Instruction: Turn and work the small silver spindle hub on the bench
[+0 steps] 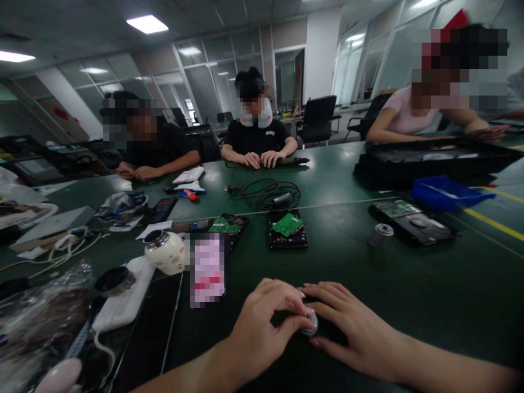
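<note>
My left hand (270, 322) is closed in a pinch, thumb and index finger, on a small round silvery disc (311, 324) low over the dark green table (339, 218). My right hand (352, 325) lies beside it, palm down, its fingers stretched out and its thumb apart. Its fingertips are close to the disc and the left fingertips; whether they touch cannot be made out. Ahead of my hands rests a hard drive (289, 240) with a loose green circuit board (289, 224) on top. A small metal can (381, 236) stands to the right.
More opened drives lie at the right (417, 221) and left (229, 225). A blue bin (448, 194) and black tray (434, 158) are far right. On the left are a cream jar (166, 254), a dark tablet (149, 322) and plastic bags. Co-workers sit across, one holding an electric screwdriver (292, 161).
</note>
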Demonstrator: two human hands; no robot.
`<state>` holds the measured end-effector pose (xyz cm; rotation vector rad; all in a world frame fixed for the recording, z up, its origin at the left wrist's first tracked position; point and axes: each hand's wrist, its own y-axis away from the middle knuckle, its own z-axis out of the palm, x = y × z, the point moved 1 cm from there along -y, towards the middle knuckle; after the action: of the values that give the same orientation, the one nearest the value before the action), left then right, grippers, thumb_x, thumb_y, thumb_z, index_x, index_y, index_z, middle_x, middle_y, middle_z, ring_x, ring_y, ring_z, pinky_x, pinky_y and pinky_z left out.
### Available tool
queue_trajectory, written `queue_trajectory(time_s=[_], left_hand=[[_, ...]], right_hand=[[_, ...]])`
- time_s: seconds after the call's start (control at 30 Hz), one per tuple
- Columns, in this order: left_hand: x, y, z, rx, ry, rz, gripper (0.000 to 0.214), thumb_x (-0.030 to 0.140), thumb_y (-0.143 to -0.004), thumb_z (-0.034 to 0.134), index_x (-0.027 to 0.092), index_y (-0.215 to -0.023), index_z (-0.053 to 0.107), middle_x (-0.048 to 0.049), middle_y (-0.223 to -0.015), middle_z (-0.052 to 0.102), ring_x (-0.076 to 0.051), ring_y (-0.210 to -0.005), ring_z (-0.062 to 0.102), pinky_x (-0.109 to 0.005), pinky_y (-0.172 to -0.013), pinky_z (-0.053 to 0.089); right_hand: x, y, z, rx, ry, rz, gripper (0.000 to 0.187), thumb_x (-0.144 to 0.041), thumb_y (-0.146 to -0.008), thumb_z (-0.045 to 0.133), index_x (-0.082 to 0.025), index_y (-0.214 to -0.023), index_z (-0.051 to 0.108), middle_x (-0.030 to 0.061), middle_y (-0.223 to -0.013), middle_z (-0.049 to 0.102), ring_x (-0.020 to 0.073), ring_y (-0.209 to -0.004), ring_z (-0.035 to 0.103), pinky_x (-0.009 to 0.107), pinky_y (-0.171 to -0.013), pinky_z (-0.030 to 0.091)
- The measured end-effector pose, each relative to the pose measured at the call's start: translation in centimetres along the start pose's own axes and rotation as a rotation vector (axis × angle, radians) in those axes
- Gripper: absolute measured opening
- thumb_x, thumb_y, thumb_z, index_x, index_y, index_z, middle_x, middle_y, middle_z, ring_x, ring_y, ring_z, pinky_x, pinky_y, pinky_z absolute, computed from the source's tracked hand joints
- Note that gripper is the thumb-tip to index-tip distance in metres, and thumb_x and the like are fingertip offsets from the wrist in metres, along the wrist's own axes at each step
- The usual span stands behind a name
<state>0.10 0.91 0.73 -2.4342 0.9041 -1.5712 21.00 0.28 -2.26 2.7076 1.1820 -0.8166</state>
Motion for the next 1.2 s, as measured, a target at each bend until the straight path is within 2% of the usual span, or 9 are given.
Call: queue_trajectory(time_s=[0.1,0.17,0.27,0.37,0.47,0.57,0.87,1.0,1.2], left_hand=[[0.5,-0.1,-0.4,-0.057,-0.061,0.086,0.011,0.012,-0.081,0.071,0.021,-0.087,0.067,-0.0027,-0.088,0.073,-0.021,-0.092,0.067,-0.034,-0.083,0.052],[0.7,0.1,-0.9,-0.14,-0.069,0.124,0.029,0.007,-0.082,0.064,0.023,-0.106,0.065,-0.0049,-0.105,0.071,-0.024,-0.107,0.062,-0.039,-0.095,0.049],[0.5,0.6,-1.2,-0.221,-0.046,0.118,0.07,0.006,-0.077,0.062,0.025,-0.141,0.039,-0.0096,-0.143,0.047,-0.029,-0.135,0.04,-0.048,-0.112,0.033],[-0.7,1.3,-0.5,-0.25,-0.015,0.036,0.093,0.023,-0.075,0.074,0.022,-0.149,0.018,-0.0144,-0.155,0.025,-0.033,-0.142,0.026,-0.053,-0.116,0.026],[-2.4,1.8,0.7,-0.268,-0.033,-0.087,0.097,0.035,-0.069,0.082,0.022,-0.146,0.024,-0.0168,-0.151,0.031,-0.034,-0.14,0.031,-0.054,-0.114,0.029],[-3.4,2.1,1.6,-0.234,-0.011,-0.159,0.09,0.031,-0.072,0.081,0.025,-0.143,0.026,-0.0153,-0.148,0.038,-0.032,-0.136,0.039,-0.052,-0.111,0.035],[-3.6,2.1,1.8,-0.214,0.082,-0.231,0.093,0.027,-0.067,0.084,0.028,-0.143,0.03,-0.0124,-0.137,0.052,-0.03,-0.125,0.053,-0.049,-0.107,0.042],[-3.6,1.8,1.9,-0.199,0.02,-0.203,0.091,0.026,-0.064,0.085,0.028,-0.14,0.036,-0.0103,-0.136,0.055,-0.031,-0.126,0.052,-0.047,-0.107,0.041],[-4.7,1.3,2.0,-0.252,0.012,-0.157,0.085,0.029,-0.062,0.084,0.029,-0.137,0.043,-0.0094,-0.135,0.059,-0.032,-0.123,0.055,-0.048,-0.104,0.043]], right_hand=[[0.0,-0.1,0.1,0.013,0.0,-0.02,0.043,-0.037,-0.087,0.062,-0.026,-0.128,0.056,0.0092,-0.138,0.054,0.0288,-0.128,0.047,0.049,-0.108,0.036],[0.1,-0.1,0.1,0.017,0.001,-0.023,0.043,-0.036,-0.087,0.062,-0.024,-0.129,0.055,0.01,-0.136,0.055,0.0284,-0.128,0.047,0.048,-0.108,0.036],[0.1,0.1,0.1,0.032,-0.022,-0.022,0.046,-0.037,-0.087,0.062,-0.024,-0.13,0.054,0.0106,-0.136,0.054,0.0288,-0.128,0.047,0.049,-0.108,0.035],[0.1,0.3,0.0,0.093,-0.098,-0.017,0.044,-0.038,-0.088,0.061,-0.024,-0.13,0.053,0.0107,-0.137,0.053,0.0274,-0.126,0.048,0.047,-0.105,0.038],[0.0,0.1,-0.2,0.167,-0.199,0.028,0.035,-0.037,-0.091,0.059,-0.026,-0.124,0.058,0.0094,-0.131,0.057,0.0253,-0.122,0.051,0.044,-0.101,0.043],[-0.3,-0.4,-0.3,0.208,-0.241,0.06,0.031,-0.039,-0.09,0.061,-0.03,-0.12,0.063,0.0077,-0.124,0.061,0.025,-0.117,0.055,0.043,-0.097,0.045],[-1.8,-2.2,-2.2,0.193,-0.135,0.057,0.019,-0.042,-0.081,0.072,-0.035,-0.099,0.075,0.0031,-0.111,0.069,0.0237,-0.103,0.061,0.041,-0.09,0.045],[-2.5,-2.9,-3.2,0.163,0.049,-0.04,0.012,-0.041,-0.085,0.069,-0.032,-0.09,0.076,-0.0001,-0.102,0.072,0.0191,-0.096,0.062,0.036,-0.085,0.043],[-2.7,-3.1,-2.9,0.326,0.306,-0.312,0.02,-0.039,-0.094,0.058,-0.025,-0.086,0.069,-0.0032,-0.091,0.076,0.015,-0.086,0.065,0.034,-0.087,0.042]])
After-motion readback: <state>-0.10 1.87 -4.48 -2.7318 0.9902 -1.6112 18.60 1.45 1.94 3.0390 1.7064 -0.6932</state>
